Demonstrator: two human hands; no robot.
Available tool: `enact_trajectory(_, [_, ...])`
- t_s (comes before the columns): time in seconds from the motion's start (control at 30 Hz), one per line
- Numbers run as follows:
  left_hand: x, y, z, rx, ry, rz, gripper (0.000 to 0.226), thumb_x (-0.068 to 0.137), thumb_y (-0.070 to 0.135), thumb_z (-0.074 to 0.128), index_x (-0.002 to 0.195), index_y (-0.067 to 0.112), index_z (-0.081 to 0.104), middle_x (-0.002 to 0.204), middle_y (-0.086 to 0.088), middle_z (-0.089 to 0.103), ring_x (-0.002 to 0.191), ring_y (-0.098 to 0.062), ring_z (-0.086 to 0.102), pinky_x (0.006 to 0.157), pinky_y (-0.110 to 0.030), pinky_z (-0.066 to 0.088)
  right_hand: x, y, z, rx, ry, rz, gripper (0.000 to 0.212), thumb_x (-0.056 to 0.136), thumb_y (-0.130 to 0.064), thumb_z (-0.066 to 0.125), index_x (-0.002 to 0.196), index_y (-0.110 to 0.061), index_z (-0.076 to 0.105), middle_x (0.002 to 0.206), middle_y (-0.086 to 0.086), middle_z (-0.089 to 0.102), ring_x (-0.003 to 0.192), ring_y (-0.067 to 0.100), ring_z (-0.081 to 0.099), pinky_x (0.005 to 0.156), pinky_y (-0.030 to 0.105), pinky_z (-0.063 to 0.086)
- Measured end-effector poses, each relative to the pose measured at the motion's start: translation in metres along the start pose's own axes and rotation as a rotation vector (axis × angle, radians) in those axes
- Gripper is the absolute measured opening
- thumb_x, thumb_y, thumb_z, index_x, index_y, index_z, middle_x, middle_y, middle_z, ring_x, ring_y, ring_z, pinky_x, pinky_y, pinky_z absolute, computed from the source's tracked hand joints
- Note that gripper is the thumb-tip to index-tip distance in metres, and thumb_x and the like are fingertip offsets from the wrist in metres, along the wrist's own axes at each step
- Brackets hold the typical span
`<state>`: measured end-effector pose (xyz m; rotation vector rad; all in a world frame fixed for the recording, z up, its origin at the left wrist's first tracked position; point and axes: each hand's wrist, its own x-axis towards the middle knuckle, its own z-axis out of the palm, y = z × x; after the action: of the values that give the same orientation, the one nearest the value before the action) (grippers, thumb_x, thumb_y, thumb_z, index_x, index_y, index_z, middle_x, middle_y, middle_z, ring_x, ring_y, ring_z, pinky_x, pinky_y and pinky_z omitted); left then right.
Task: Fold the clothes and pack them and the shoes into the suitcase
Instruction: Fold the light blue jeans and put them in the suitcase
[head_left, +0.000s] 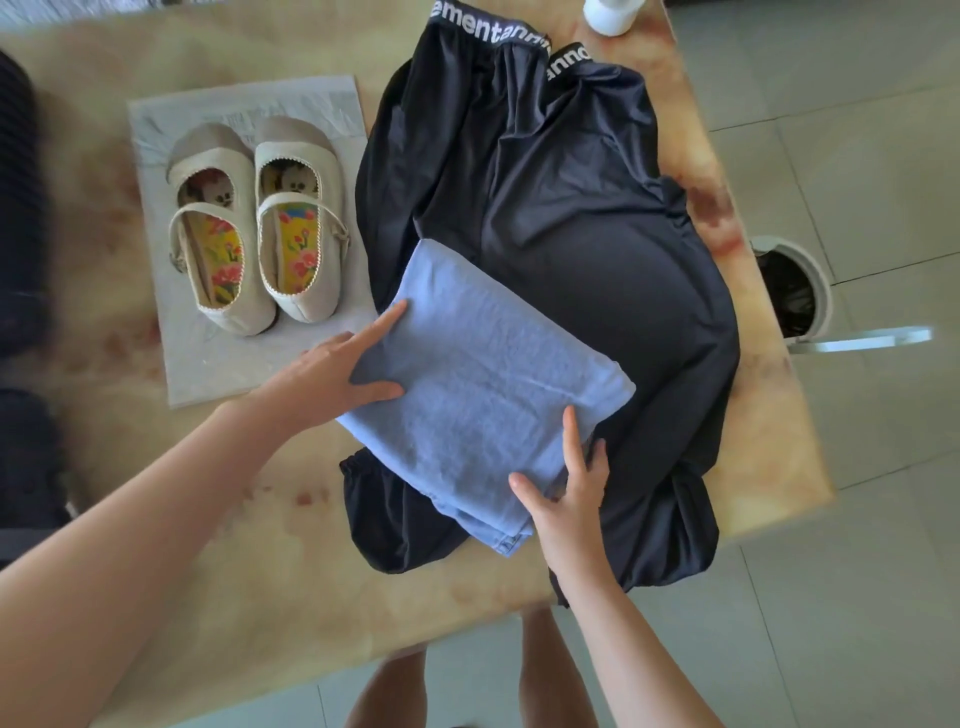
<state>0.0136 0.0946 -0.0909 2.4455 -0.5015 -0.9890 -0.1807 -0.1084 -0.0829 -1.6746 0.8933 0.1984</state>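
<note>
A folded light-blue garment (483, 384) lies on top of black trousers (561, 208) spread across the table, their lettered waistband at the far edge. My left hand (337, 369) holds the blue bundle's left edge, index finger straight along it and thumb on top. My right hand (563, 499) grips its near right corner, thumb on top and fingers against the side. A pair of beige strap shoes (260, 228) with flowered insoles stands on a grey bag to the left. The suitcase does not show clearly.
The beige marbled table (218, 519) ends just right of the trousers. A white bottle (610, 15) stands at its far edge. A bin with a black liner (795, 291) sits on the tiled floor to the right. Dark ribbed shapes (21, 234) fill the left border.
</note>
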Motion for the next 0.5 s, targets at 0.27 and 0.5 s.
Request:
enact_trajectory(0.27, [-0.011,0.010,0.005,-0.083,0.144,0.070,0.080,0.084,0.041,0.068,0.137,0.062,0.012,0.109,0.003,0.036,0.093,-0.016,0.045,0.080,-0.027,0.040,-0.001,-0.002,0.004,-0.032,0.093,-0.020,0.082,0.081,-0.007,0.066,0.141,-0.051,0.032,0.120,-0.007,0.054,0.116,0.020,0.051,0.102,0.041,0.044])
enact_trajectory(0.5, [-0.037,0.013,0.016,-0.247,0.263,0.043,0.078,0.081,0.026,0.074,0.143,0.044,0.030,0.107,0.004,0.034,0.088,-0.009,0.042,0.081,-0.021,0.037,-0.012,-0.016,0.003,-0.074,0.106,-0.060,0.065,0.080,-0.004,0.065,0.131,-0.041,0.046,0.117,-0.015,0.053,0.113,0.004,0.051,0.096,0.030,0.046])
